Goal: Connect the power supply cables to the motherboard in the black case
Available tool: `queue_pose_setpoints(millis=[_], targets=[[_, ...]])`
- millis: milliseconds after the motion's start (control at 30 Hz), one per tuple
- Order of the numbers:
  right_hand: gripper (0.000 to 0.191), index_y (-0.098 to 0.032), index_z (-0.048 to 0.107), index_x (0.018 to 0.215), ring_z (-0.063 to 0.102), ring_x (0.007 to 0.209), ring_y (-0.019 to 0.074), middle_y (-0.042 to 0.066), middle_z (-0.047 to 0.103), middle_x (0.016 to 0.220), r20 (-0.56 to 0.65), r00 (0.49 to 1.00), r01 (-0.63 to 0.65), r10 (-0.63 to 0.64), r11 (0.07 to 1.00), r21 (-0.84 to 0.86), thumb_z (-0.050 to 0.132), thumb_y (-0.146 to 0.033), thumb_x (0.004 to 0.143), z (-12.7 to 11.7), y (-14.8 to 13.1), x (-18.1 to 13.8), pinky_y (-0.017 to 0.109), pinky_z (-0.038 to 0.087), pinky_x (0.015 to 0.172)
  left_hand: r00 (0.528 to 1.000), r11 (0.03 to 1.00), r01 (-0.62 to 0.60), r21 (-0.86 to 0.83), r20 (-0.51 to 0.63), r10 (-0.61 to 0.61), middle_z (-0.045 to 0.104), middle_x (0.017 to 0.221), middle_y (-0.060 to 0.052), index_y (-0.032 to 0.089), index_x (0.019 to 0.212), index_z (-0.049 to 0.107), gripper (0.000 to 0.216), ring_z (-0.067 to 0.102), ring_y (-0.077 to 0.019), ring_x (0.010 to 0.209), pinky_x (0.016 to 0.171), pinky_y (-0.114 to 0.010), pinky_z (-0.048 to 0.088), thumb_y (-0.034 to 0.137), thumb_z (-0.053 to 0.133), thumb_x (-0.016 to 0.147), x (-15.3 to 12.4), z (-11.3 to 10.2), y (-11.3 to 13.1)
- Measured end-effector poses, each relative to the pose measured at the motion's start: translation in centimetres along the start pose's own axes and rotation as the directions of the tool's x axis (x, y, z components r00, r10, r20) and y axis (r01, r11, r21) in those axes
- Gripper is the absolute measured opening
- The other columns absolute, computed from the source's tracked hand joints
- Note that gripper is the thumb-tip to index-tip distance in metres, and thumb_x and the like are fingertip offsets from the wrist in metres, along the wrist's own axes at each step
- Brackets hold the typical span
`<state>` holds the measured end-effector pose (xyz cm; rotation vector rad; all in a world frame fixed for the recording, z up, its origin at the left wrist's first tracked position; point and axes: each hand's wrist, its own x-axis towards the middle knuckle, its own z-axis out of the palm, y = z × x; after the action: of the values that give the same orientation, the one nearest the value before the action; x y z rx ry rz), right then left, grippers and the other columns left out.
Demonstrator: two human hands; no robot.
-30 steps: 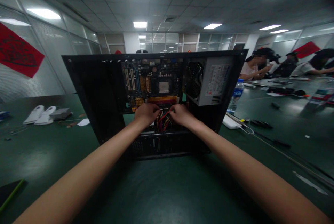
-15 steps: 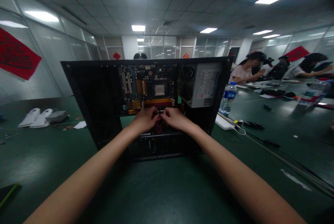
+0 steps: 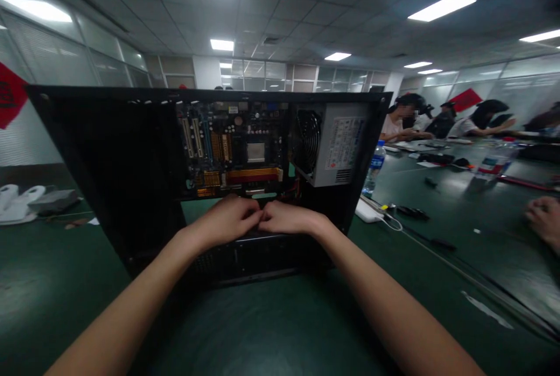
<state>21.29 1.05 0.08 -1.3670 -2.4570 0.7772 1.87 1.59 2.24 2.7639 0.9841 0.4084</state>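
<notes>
A black computer case [image 3: 210, 96] stands open on the green table, its inside facing me. My left hand [image 3: 230, 217] and my right hand [image 3: 286, 216] meet low in the middle of it, just above its lower frame bar. Both have their fingers curled together, and whatever is between them is hidden. Above them sits the motherboard [image 3: 275, 138], with a red and yellow memory slot [image 3: 254, 176] along its lower edge. To the upper right is the grey power supply [image 3: 341, 136] with a round fan. Dark and red power cables [image 3: 294, 189] hang below it.
Right of the case stand a water bottle [image 3: 375, 167] and a white power strip [image 3: 367, 211] with cords. Another person's hand [image 3: 545, 218] is at the right edge. White objects [image 3: 21, 204] and a grey block [image 3: 53, 202] lie at left. Other people sit farther back right.
Both hands have moved down from just below the memory slot to the lower frame bar. The red wires between them are now hidden. The case appears larger and shifted left.
</notes>
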Motion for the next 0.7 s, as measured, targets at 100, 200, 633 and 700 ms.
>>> queue_pose_setpoints(millis=[100, 200, 633, 700], targets=[[0.02, -0.012, 0.074, 0.09, 0.056, 0.067, 0.0139, 0.004, 0.071, 0.079, 0.036, 0.999, -0.039, 0.04, 0.999, -0.03, 0.056, -0.022, 0.091, 0.1, 0.3, 0.3, 0.024, 0.038, 0.062, 1.0, 0.999, 0.001, 0.052, 0.002, -0.002, 0.071, 0.075, -0.005, 0.018, 0.083, 0.071, 0.039, 0.06, -0.0168, 0.065, 0.06, -0.029, 0.032, 0.041, 0.047, 0.103, -0.1, -0.1, 0.2], [0.023, -0.011, 0.074, 0.091, 0.058, 0.067, 0.0148, 0.007, 0.072, 0.083, 0.032, 0.997, -0.073, 0.075, 0.995, -0.063, 0.054, -0.023, 0.093, 0.0, 0.2, 0.2, 0.024, 0.038, 0.061, 1.0, 0.999, 0.007, 0.039, 0.012, -0.008, 0.071, 0.074, -0.005, 0.017, 0.081, 0.07, 0.039, 0.06, -0.0166, 0.064, 0.059, -0.028, 0.032, 0.04, 0.048, 0.103, -0.1, 0.0, 0.2], [0.03, -0.017, 0.061, 0.071, 0.053, 0.065, 0.0125, -0.001, 0.06, 0.067, -0.645, 0.763, 0.057, 0.027, 0.992, 0.11, 0.057, -0.029, 0.098, -0.3, -0.7, 0.8, 0.026, 0.03, 0.061, 0.942, 0.997, -0.062, -0.055, -0.332, 0.041, 0.07, 0.114, -0.009, 0.021, 0.109, 0.065, 0.017, 0.066, -0.0245, 0.107, 0.096, -0.038, 0.052, 0.03, 0.056, 0.098, -0.3, 0.5, -1.3], [0.025, -0.017, 0.061, 0.076, 0.053, 0.066, 0.0127, -0.001, 0.061, 0.07, -0.731, 0.678, 0.112, 0.071, 0.974, 0.198, 0.059, -0.033, 0.096, -0.5, -0.5, 1.0, 0.026, 0.033, 0.062, 0.926, 0.994, -0.097, -0.05, -0.37, 0.072, 0.065, 0.129, -0.012, 0.021, 0.123, 0.061, 0.027, 0.062, -0.0257, 0.121, 0.107, -0.042, 0.049, 0.03, 0.056, 0.098, -0.4, 0.6, -1.3]])
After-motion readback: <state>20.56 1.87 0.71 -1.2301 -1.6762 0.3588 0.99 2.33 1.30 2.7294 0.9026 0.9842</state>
